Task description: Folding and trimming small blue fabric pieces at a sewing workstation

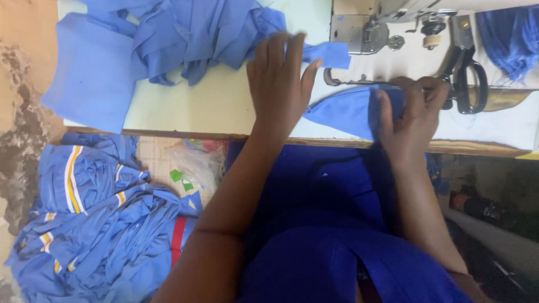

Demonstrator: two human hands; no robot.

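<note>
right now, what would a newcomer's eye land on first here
Blue cloth everywhere: a heap of blue fabric pieces on the sewing table and a striped pile on the floor at left. At centre, the left hand lies flat while the right hand pinches a folded blue piece beside black scissors.

Pale table under blue fabric

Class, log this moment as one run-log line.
left hand: flat on blue strip | right hand: gripping folded blue cloth | scissors beside sewing machine
</note>
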